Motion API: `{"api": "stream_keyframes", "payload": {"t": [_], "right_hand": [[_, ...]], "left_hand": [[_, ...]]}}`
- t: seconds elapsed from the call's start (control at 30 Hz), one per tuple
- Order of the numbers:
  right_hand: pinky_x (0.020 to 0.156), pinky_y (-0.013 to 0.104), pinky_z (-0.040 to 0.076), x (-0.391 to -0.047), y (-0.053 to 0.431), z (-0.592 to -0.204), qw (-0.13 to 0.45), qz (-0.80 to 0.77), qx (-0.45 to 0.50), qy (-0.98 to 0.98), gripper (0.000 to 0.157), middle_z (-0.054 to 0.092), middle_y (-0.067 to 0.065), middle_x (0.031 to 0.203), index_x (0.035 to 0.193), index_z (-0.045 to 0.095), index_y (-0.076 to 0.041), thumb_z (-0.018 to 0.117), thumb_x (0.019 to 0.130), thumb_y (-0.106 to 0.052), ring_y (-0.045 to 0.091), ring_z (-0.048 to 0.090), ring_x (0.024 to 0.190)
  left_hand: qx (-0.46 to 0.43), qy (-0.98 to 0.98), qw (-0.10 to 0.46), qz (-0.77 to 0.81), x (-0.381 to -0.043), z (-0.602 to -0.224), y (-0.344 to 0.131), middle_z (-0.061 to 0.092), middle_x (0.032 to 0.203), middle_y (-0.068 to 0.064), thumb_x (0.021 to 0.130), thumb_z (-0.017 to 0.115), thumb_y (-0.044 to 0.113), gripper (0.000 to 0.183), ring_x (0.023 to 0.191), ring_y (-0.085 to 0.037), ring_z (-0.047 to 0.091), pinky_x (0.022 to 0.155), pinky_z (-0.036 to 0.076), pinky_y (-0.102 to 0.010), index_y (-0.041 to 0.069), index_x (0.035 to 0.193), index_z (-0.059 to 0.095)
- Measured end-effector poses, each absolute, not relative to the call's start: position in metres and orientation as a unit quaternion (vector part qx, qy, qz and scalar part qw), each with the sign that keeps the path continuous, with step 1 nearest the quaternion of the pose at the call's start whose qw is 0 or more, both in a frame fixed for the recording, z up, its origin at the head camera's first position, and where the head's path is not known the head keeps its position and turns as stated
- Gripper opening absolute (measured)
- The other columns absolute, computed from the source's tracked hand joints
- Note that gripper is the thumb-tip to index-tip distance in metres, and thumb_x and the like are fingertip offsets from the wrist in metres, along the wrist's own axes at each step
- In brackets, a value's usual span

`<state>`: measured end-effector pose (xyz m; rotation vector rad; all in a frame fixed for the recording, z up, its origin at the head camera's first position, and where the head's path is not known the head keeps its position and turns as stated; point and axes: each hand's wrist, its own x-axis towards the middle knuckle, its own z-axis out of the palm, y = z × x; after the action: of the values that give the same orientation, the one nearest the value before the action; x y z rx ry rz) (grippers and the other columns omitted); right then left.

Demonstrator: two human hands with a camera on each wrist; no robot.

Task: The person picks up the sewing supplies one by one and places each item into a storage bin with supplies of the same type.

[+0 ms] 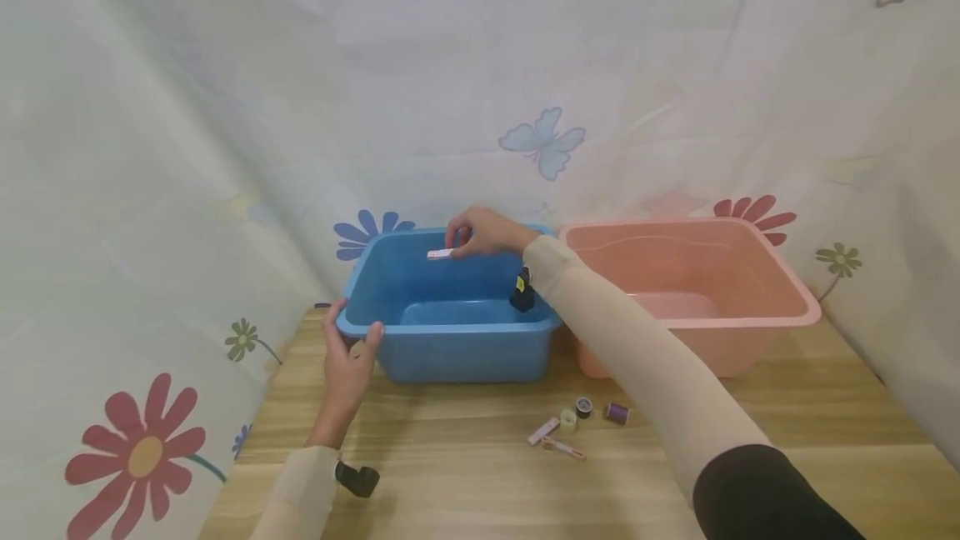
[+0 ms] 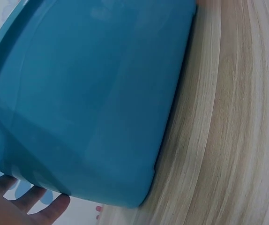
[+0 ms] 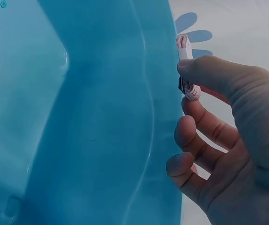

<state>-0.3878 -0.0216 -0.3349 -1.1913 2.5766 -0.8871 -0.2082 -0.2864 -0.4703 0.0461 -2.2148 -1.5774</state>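
Note:
My right hand (image 1: pixel 489 232) is above the back of a blue plastic basin (image 1: pixel 465 354), pinching a small flat bundle, a folded tape measure (image 1: pixel 440 254), between thumb and fingers. Up close in the right wrist view, the tape measure (image 3: pixel 185 49) shows pale folded layers with a white band around them. My left hand (image 1: pixel 348 373) holds the basin's front left corner, the thumb at the front and the fingers along the left side. In the left wrist view its fingers (image 2: pixel 55 208) lie against the outer wall; part of that hand is out of frame.
A pink basin (image 1: pixel 693 323) stands directly right of the blue one. On the wooden table (image 1: pixel 450 473) in front lie another pale flat bundle (image 1: pixel 543 432), a slim pinkish tool (image 1: pixel 563 447), and purple (image 1: pixel 618 413), black (image 1: pixel 583 407) and pale (image 1: pixel 567 420) spools. A patterned cloth (image 1: pixel 420 65) hangs behind.

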Motion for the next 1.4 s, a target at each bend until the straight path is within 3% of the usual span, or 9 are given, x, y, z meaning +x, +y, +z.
{"api": "stream_keyframes", "payload": {"t": [0.23,0.57,0.97,1.4], "right_hand": [[0.083,0.033,0.055,-0.390,-0.025,-0.341,0.107,-0.306,-0.396,0.859,0.010,0.071,0.004,0.105,0.102,0.075,-0.012,0.076,0.094,-0.017,0.022,0.064,0.095],[0.080,0.034,0.055,-0.390,-0.031,-0.350,0.112,-0.291,-0.390,0.866,0.007,0.072,0.005,0.102,0.099,0.074,-0.015,0.077,0.094,-0.020,0.022,0.066,0.092],[0.087,0.036,0.055,-0.392,-0.033,-0.357,0.144,-0.315,-0.402,0.848,0.035,0.071,0.007,0.108,0.123,0.070,-0.005,0.078,0.093,-0.021,0.021,0.067,0.099],[0.082,0.036,0.054,-0.388,-0.033,-0.355,0.134,-0.303,-0.398,0.856,0.032,0.071,0.006,0.105,0.122,0.070,-0.015,0.078,0.093,-0.026,0.019,0.067,0.093]], "left_hand": [[0.012,-0.797,0.212,-0.566,-0.209,-0.469,-0.284,0.032,0.163,-0.012,0.101,0.065,0.039,0.072,0.142,-0.038,0.040,0.111,0.035,-0.064,0.029,0.158,0.022],[0.008,-0.800,0.216,-0.560,-0.209,-0.467,-0.282,0.031,0.164,-0.010,0.102,0.064,0.038,0.073,0.143,-0.037,0.039,0.113,0.033,-0.063,0.028,0.159,0.021],[0.011,-0.800,0.211,-0.561,-0.208,-0.467,-0.284,0.031,0.164,-0.011,0.102,0.064,0.039,0.073,0.143,-0.038,0.039,0.112,0.034,-0.063,0.028,0.159,0.021],[0.030,-0.802,0.181,-0.568,-0.187,-0.434,-0.270,0.026,0.165,-0.020,0.103,0.062,0.033,0.075,0.145,-0.046,0.035,0.114,0.028,-0.067,0.016,0.161,0.016]]}}
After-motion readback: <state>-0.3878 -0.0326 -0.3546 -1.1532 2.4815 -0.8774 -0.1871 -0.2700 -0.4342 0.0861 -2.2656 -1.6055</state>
